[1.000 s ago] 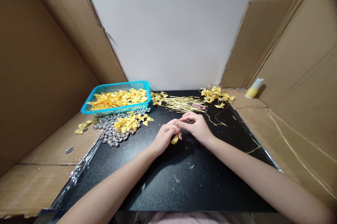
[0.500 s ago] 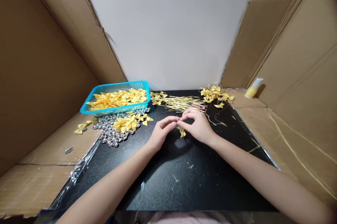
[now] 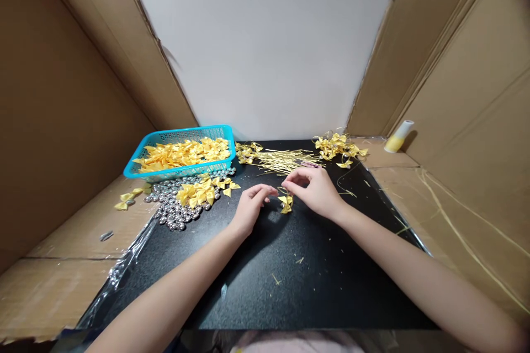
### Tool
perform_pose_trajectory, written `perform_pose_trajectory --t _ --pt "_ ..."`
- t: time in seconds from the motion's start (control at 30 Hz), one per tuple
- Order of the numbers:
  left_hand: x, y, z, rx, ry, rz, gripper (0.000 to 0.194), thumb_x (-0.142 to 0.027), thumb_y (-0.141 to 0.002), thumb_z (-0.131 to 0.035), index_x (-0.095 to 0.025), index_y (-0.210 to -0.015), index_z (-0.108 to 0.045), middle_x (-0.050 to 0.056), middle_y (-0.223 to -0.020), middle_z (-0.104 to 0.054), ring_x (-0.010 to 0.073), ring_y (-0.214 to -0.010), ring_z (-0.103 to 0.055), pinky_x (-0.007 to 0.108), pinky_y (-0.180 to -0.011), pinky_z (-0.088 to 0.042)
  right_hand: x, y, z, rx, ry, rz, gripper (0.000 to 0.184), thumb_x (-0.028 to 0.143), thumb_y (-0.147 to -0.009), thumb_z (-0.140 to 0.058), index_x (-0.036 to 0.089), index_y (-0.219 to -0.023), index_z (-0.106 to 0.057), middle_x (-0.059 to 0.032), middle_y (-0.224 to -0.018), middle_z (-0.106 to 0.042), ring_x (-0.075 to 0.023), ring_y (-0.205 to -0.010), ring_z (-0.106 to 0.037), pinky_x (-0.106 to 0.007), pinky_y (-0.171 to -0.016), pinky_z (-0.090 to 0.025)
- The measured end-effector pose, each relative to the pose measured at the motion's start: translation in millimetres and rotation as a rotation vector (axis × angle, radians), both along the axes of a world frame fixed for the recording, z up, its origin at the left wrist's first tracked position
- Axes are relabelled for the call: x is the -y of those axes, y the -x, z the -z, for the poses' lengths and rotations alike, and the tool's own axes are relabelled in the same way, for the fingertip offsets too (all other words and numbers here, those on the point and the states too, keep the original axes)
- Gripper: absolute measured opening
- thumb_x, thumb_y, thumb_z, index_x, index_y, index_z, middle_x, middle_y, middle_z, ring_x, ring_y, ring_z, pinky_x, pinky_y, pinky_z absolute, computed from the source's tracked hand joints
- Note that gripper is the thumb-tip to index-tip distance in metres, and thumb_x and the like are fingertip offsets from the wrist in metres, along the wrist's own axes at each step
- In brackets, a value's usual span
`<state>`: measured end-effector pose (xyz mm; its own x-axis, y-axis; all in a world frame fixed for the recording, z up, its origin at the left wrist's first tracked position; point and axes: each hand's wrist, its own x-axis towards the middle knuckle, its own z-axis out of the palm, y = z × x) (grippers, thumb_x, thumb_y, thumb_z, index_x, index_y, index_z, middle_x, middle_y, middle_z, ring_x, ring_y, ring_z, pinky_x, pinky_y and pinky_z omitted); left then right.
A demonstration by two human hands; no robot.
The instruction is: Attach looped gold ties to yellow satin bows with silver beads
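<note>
A small yellow ribbon bow (image 3: pixel 286 204) with a thin gold loop at its top hangs just above the black table, between my hands. The thumb and forefinger of my right hand (image 3: pixel 312 190) are pinched at the loop. Just left of the bow is my left hand (image 3: pixel 251 204), its fingers stretched forward and loosely bent, with nothing visible in them. Its fingertips are a little apart from the bow. Behind my right hand lies a pink clip-like tool (image 3: pixel 310 165), partly covered by the hand.
At back left, a blue basket (image 3: pixel 179 173) holds many yellow bows. Silver beads (image 3: pixel 170 215) and loose bows (image 3: pixel 196 193) lie before it. Gold ties (image 3: pixel 279 161) lie at the back, finished bows (image 3: pixel 337 148) to their right. A thread cone (image 3: pixel 398 136) stands far right.
My hands have moved apart slightly. The left fingers have come away from the loop, while the bow now shows more fully below my right fingertips.
</note>
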<state>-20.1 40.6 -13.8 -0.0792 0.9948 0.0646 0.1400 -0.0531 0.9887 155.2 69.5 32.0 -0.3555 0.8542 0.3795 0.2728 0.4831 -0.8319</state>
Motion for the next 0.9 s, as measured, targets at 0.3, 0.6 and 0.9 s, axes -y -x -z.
perform_pose_trajectory --t 0.3,0.6,0.9 --pt "2 3 -6.7 -0.295 -0.365 0.097 0.022 -0.033 -0.083 -0.062 -0.021 -0.099 -0.071 0.006 -0.104 -0.07 0.0211 -0.096 -0.059 0.03 -0.076 -0.044 -2 -6 -10.3 0.071 -0.108 -0.042 0.008 0.021 -0.075 -0.071 0.02 -0.066 -0.071 -0.0003 -0.066 -0.066 -0.0143 -0.064 -0.057 -0.029 -0.062 -0.044" --pt "-9 -5 -0.2 -0.25 -0.337 0.128 0.016 -0.034 -0.08 -0.067 -0.02 -0.082 -0.074 0.005 -0.089 -0.072 0.0202 -0.086 -0.061 0.03 -0.074 -0.044 -16 -1 12.6 -0.057 0.066 -0.053 0.021 0.04 -0.07 -0.075 0.019 -0.066 -0.074 -0.002 -0.064 -0.064 -0.0132 -0.058 -0.053 -0.026 -0.053 -0.039" --pt "-27 -11 -6.2 -0.317 -0.327 0.225 0.02 -0.038 -0.078 -0.068 -0.019 -0.072 -0.071 0.003 -0.077 -0.068 0.0159 -0.073 -0.057 0.027 -0.067 -0.041 -22 -3 17.9 -0.126 0.133 -0.064 0.022 0.04 -0.067 -0.077 0.019 -0.065 -0.074 -0.0021 -0.062 -0.067 -0.0142 -0.057 -0.057 -0.028 -0.055 -0.044"
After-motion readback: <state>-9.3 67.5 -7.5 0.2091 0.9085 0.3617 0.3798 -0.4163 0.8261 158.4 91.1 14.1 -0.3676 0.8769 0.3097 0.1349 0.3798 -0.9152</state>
